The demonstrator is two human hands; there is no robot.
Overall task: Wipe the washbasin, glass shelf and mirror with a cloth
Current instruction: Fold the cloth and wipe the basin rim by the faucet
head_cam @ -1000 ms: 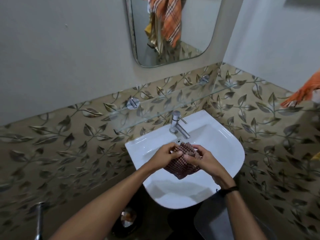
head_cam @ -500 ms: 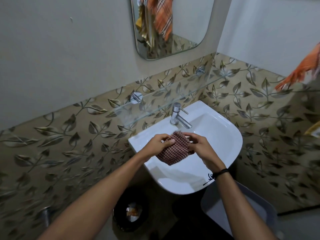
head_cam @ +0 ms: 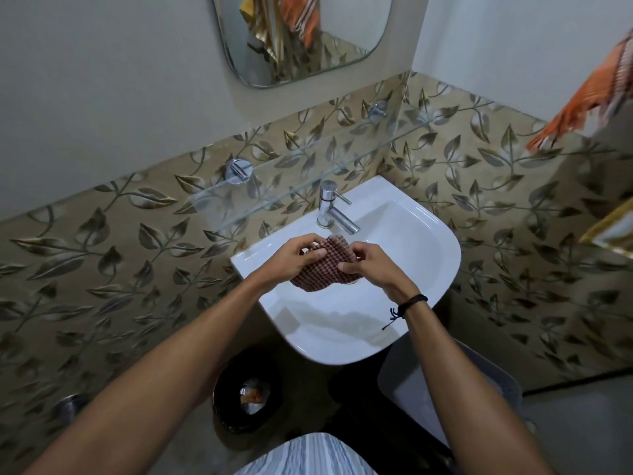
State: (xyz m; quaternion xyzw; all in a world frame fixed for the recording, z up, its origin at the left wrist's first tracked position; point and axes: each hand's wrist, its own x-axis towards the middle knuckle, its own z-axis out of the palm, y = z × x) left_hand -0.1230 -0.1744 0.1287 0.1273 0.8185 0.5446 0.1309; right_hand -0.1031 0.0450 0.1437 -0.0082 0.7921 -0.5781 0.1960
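Nearest me, below the front edge of the washbasin (head_cam: 435, 248), a dark bin (head_cam: 248, 394) stands on the floor. There is litter in it that I cannot identify.

Over the washbasin's bowl, my left grip (head_cam: 291, 257) and right grip (head_cam: 368, 269) both pinch the checked cloth (head_cam: 322, 274). My fingers are curled into its folds. The cloth is bunched between them and held above the bowl, just in front of the tap (head_cam: 330, 209).

I take this to be the readying step: gathering the cloth into a pad before any wiping. It touches none of the three surfaces that I can see. The next move calls for one grip to take the pad, press it flat to the washbasin and work round the tap's base.

The drain is mostly hidden under the cloth and my right grip, and I cannot tell whether the cloth is wet.

Behind the washbasin, the glass shelf (head_cam: 301, 173) is so clear that only its edges read against the leaf tiles. Any dirt on it is impossible to judge.

Above that, the mirror (head_cam: 308, 39) is cut off at the top and reflects only hanging fabric.
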